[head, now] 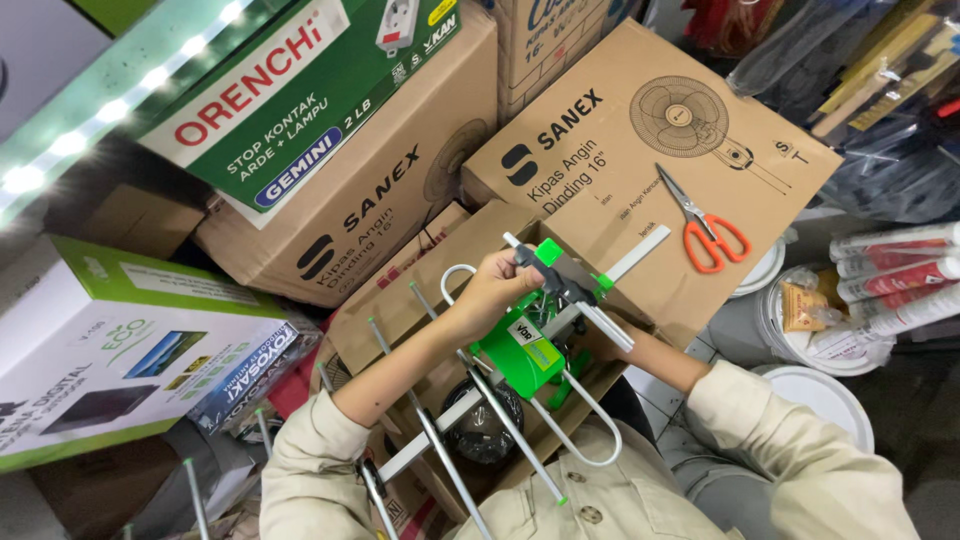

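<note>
Antenna assembly (520,350), green plastic hub on a white metal boom with thin silver rods and a looped white wire element, held above an open brown cardboard carton (420,290) between the two forearms.

Left hand (492,285): clenched over the upper end of the hub, fingers wrapped round a grey bracket (560,275) that sits just beside a bright green clip. The antenna lies under and to the right of this hand, its boom running diagonally down toward the person's chest.

Right hand: hidden behind the hub and rods; only the forearm and beige sleeve (790,450) show, so its grip cannot be told.

Risks, as judged: the long rods project well past the carton's edges and could catch on a flap or bend if the assembly is turned; the wire loop hangs free and could snag the sleeve; with only one grip confirmed, the boom could pivot and drop into the carton.

Surroundings: orange-handled steel scissors (705,225) lying on a large brown fan carton (600,150), well apart from both hands; green-and-white printed box (300,90) stacked upper left; white plastic pails (825,390) at right.
</note>
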